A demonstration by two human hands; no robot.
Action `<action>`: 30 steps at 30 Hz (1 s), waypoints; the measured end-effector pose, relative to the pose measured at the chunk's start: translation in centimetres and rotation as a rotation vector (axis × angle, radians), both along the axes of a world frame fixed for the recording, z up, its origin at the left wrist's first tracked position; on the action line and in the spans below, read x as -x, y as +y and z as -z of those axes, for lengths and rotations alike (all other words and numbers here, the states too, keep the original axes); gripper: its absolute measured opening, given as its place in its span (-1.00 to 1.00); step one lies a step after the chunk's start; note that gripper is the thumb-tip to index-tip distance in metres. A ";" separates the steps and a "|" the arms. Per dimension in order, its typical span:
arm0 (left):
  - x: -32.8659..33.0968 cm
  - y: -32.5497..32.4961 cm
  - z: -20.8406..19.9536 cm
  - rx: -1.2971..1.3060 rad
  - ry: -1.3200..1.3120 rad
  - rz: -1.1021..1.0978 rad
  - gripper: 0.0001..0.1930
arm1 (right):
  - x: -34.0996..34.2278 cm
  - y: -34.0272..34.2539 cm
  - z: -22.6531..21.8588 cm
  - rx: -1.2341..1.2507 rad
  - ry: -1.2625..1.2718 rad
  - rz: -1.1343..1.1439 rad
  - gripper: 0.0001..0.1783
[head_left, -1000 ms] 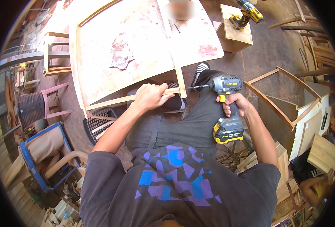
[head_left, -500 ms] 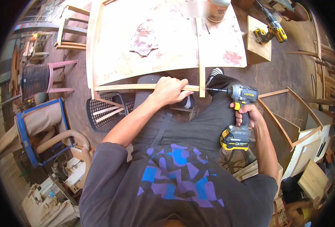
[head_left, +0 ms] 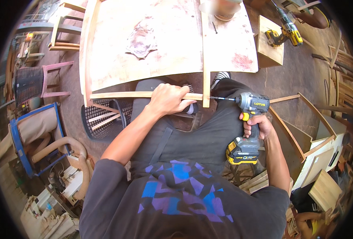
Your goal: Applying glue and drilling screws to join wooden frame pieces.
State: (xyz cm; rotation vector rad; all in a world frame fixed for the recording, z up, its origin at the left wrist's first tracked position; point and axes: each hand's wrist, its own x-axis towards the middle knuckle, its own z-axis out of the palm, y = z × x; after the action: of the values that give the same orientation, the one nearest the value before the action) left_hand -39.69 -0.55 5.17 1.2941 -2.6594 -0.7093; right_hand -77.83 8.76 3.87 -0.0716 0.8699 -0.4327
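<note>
My left hand (head_left: pixel 169 98) is closed around a thin wooden rail (head_left: pixel 120 95) that runs crosswise over my legs. The rail's right end meets a long wooden strip (head_left: pixel 206 79), which extends away over the worktable. In my right hand (head_left: pixel 260 125) is a grey and yellow cordless impact driver (head_left: pixel 253 102), with a finger by its yellow trigger. Its long bit (head_left: pixel 224 98) points left, with the tip at the outer side of the strip, level with the rail's end. Whether a screw sits at the tip is too small to tell. At the left, the rail joins another long strip (head_left: pixel 87 51).
The pale worktable (head_left: pixel 172 44) holds a crumpled cloth (head_left: pixel 142 40), a dark screw (head_left: pixel 215 27) and a tub (head_left: pixel 225 12). A second drill (head_left: pixel 286 34) rests on a wooden box (head_left: pixel 270 51). A black basket (head_left: pixel 100 123) with wood sticks stands left of my legs; a wooden frame (head_left: pixel 288 131) leans right.
The whole view has shifted slightly, so things sit a little farther left. Both hands keep their grips, and the bit stays at the strip.
</note>
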 end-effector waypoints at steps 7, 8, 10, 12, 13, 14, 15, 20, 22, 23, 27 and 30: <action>0.4 -0.4 -0.7 -0.053 -0.128 0.033 -0.56 | 0.1 0.2 0.0 -0.029 -0.060 0.014 -0.55; 0.5 -0.4 -0.8 -0.051 -0.126 0.047 -0.56 | 0.1 0.2 0.0 -0.031 -0.044 0.030 -0.55; 0.6 -0.5 -1.0 -0.071 -0.162 0.049 -0.58 | 0.0 0.2 -0.1 -0.015 -0.058 0.024 -0.54; 0.6 -0.6 -1.1 -0.076 -0.160 0.064 -0.60 | -0.1 0.3 -0.1 -0.043 -0.060 0.058 -0.55; 0.6 -0.6 -1.2 -0.079 -0.154 0.055 -0.60 | -0.1 0.3 -0.1 -0.029 -0.057 0.059 -0.55; 0.6 -0.6 -1.2 -0.085 -0.154 0.043 -0.60 | -0.1 0.4 -0.1 -0.016 -0.060 0.057 -0.55; 0.7 -0.6 -1.2 -0.086 -0.164 0.040 -0.61 | -0.2 0.4 -0.1 -0.017 -0.058 0.063 -0.54; 0.8 -0.6 -1.1 -0.060 -0.160 0.050 -0.62 | -0.3 0.4 -0.4 -0.027 -0.013 0.074 -0.54; 0.9 -0.6 -1.1 -0.052 -0.166 0.050 -0.61 | -0.4 0.3 -0.6 -0.016 0.002 0.069 -0.54; 0.8 -0.7 -1.0 -0.058 -0.161 0.061 -0.62 | -0.3 0.2 -0.8 -0.007 0.010 0.058 -0.53; 0.4 -0.6 -1.0 -0.046 -0.122 0.082 -0.63 | -0.3 -0.4 -1.1 -0.038 -0.029 0.035 -0.52; -0.1 -0.3 -1.0 -0.008 -0.128 0.090 -0.62 | -0.1 -1.2 -1.2 -0.054 -0.079 -0.004 -0.52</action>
State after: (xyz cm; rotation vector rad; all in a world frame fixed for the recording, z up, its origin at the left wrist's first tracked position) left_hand -39.62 -0.87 6.17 1.2703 -2.8349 -0.6704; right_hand -77.75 7.57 5.11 -0.0063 0.8032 -0.4049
